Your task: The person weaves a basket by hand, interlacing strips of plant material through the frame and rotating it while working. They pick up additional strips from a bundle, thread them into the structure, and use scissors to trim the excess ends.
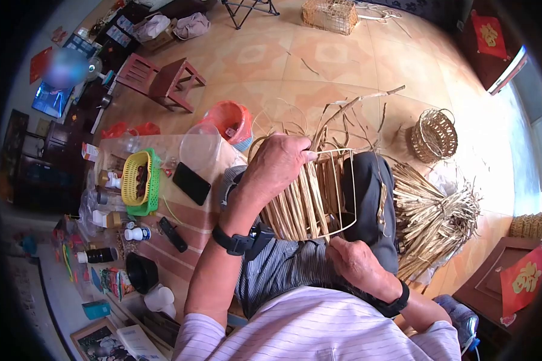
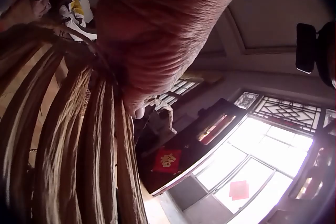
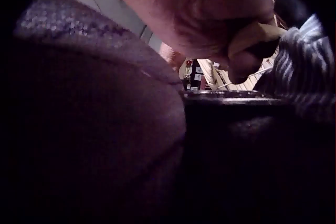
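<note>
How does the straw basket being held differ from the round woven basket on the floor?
The half-woven pale straw basket on a wire frame lies on its side, gripped by the left hand; the round brown woven basket sits alone on the tiled floor. The held one has loose strip ends sticking out; the floor one has a finished rim. Both are woven from dried plant strips.

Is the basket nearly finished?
Roughly halfway, I'd guess. Done: one side of the basket is filled with straw. In hand: the left hand grips its top, the right hand pinches a strip at the bottom. Left: its right end is bare wire, loose ends stick up, and a bundle of straw waits.
</note>
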Action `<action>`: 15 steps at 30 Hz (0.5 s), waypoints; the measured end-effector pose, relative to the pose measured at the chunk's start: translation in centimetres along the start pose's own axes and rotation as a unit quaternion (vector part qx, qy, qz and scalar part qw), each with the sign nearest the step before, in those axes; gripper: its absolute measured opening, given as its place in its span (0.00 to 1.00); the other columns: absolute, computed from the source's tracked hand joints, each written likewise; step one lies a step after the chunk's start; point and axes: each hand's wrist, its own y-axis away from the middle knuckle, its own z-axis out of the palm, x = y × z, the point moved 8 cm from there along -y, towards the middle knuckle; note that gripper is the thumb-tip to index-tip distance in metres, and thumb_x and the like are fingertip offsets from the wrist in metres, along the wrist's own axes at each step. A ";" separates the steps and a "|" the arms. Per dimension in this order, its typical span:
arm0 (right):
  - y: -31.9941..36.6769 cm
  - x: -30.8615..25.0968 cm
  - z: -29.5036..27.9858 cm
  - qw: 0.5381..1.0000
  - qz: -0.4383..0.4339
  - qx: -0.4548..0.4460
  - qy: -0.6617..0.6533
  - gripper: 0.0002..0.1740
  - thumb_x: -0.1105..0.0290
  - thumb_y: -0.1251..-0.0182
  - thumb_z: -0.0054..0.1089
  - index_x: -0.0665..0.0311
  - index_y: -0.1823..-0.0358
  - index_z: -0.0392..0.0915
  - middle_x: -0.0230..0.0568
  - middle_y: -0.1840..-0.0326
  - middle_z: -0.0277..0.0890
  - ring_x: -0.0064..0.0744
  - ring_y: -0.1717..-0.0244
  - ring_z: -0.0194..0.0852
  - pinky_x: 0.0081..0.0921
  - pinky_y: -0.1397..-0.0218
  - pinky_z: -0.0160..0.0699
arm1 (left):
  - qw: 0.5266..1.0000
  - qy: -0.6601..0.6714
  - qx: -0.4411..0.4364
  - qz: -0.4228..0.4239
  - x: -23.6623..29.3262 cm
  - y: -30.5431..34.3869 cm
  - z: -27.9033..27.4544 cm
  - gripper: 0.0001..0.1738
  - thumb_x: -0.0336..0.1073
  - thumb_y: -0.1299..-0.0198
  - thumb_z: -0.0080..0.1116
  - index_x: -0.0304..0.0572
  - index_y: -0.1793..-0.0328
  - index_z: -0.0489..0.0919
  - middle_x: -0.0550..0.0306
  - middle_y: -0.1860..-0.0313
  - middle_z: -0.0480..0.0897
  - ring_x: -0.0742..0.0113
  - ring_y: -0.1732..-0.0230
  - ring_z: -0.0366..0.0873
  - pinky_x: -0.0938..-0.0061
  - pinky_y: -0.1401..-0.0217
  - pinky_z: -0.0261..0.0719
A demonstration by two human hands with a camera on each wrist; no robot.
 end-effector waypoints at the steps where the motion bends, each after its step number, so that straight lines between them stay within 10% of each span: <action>1: 0.0 0.2 -0.1 1.000 0.005 0.006 0.017 0.09 0.72 0.20 0.67 0.68 0.58 0.76 0.65 0.71 0.80 0.73 0.65 0.83 0.57 0.65 0.81 | 1.000 0.002 -0.004 -0.001 -0.1 0.0 0.1 0.20 0.44 0.24 0.69 0.33 0.62 0.78 0.33 0.68 0.82 0.30 0.57 0.82 0.43 0.51 0.78; 15: 0.7 -1.3 0.1 1.000 0.008 -0.003 0.002 0.08 0.75 0.21 0.66 0.69 0.60 0.76 0.64 0.72 0.79 0.71 0.67 0.83 0.54 0.67 0.78 | 1.000 0.001 -0.009 -0.006 -0.1 0.1 0.2 0.20 0.42 0.25 0.70 0.33 0.63 0.78 0.33 0.68 0.82 0.30 0.58 0.82 0.43 0.51 0.78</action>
